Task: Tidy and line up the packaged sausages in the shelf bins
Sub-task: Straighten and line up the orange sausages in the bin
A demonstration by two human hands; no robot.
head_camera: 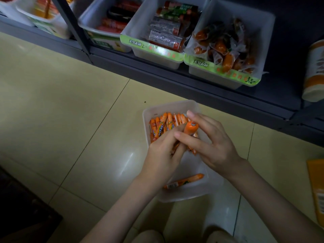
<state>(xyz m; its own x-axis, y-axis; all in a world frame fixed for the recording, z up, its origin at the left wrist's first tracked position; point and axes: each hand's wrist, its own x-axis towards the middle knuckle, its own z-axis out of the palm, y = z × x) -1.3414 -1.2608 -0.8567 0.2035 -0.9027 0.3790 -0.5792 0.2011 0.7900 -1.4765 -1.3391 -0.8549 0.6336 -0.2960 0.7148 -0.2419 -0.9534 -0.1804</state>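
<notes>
A clear plastic bin (191,194) sits on the floor tiles below me. Several orange packaged sausages (162,124) lie in a row at its far end, and one loose sausage (185,180) lies near its front. Over the bin, my left hand (162,155) and my right hand (208,144) meet around one orange sausage (190,129), which points up with its metal clip end showing. Fingers of both hands curl round it. Its lower part is hidden by my fingers.
Three white bins stand on the low dark shelf ahead: red sausages (114,23), flat packs (164,35) and small wrapped sausages (226,48). More bins stand at the far left (43,13). A roll-shaped package (313,71) and a yellow box (317,188) are at the right.
</notes>
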